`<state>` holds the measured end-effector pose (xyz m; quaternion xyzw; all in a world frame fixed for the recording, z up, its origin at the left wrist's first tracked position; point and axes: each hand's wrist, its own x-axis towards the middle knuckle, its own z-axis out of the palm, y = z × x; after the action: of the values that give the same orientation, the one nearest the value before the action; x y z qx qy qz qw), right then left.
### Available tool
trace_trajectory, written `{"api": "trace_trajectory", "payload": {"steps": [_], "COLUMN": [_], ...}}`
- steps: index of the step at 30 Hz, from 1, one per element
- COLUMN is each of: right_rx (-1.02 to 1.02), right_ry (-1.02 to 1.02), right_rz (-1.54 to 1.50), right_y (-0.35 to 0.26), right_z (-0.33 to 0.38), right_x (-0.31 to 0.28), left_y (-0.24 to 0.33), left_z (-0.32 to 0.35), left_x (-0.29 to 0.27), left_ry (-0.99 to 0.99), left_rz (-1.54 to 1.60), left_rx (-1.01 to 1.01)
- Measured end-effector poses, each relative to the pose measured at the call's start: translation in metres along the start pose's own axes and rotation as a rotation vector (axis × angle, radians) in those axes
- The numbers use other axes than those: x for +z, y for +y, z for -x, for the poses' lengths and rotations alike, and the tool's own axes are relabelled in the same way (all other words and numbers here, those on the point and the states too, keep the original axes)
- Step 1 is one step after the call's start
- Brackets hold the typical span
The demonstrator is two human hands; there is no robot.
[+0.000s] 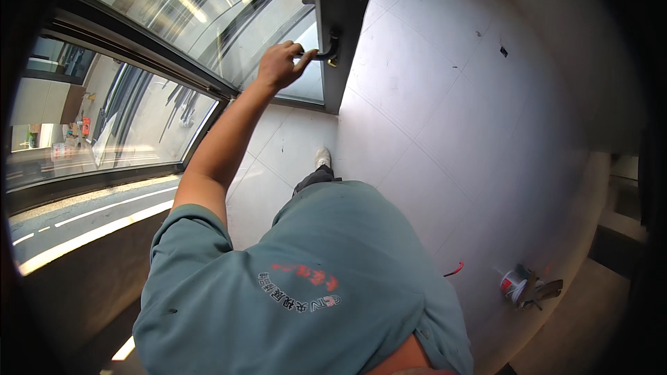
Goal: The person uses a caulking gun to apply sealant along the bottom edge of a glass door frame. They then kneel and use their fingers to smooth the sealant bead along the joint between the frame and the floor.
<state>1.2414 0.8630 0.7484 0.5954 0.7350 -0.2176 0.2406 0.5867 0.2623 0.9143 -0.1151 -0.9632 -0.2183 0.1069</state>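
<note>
Fingers [290, 48] of the left hand [278, 67] are curled tight around the black door handle [333, 47], and its lever is pointed left, long axis nearly level, out from the dark door frame [342, 0] across the glass [264, 17]! Below, a pale shoe [323, 157] is planted on tiled floor [431, 111].

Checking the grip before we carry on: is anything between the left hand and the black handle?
Nothing visible: the left hand holds the free end of the black handle on the dark frame.
</note>
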Motion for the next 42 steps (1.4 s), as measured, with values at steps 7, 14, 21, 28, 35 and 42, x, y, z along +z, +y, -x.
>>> {"api": "trace_trajectory", "payload": {"steps": [7,14,21,28,35,42], "right_rx": [-0.003,-0.052,-0.422,-0.443,-0.436,-0.366], "right_ry": [0.013,-0.021,-0.117,-0.184,-0.258,-0.176], "right_rz": [-0.002,-0.005,0.108,0.216,0.192,0.137], "right_y": [-0.082,-0.226,-0.437,-0.616,-0.72,-0.717], "right_z": [0.029,0.01,-0.058,-0.155,-0.209,-0.201], "right_x": [-0.003,-0.017,-0.032,-0.023,-0.031,-0.032], "left_y": [-0.011,-0.023,-0.043,-0.071,-0.128,-0.186], "left_z": [-0.06,-0.146,-0.249,-0.347,-0.424,-0.476], "left_x": [0.023,0.057,0.074,0.088,0.098,0.095], "left_ry": [0.06,0.081,-0.028,-0.184,-0.166,-0.176], "left_rz": [-0.083,-0.106,-0.158,-0.273,-0.242,-0.294], "left_rx": [0.07,-0.014,-0.146,-0.372,-0.465,-0.421]}}
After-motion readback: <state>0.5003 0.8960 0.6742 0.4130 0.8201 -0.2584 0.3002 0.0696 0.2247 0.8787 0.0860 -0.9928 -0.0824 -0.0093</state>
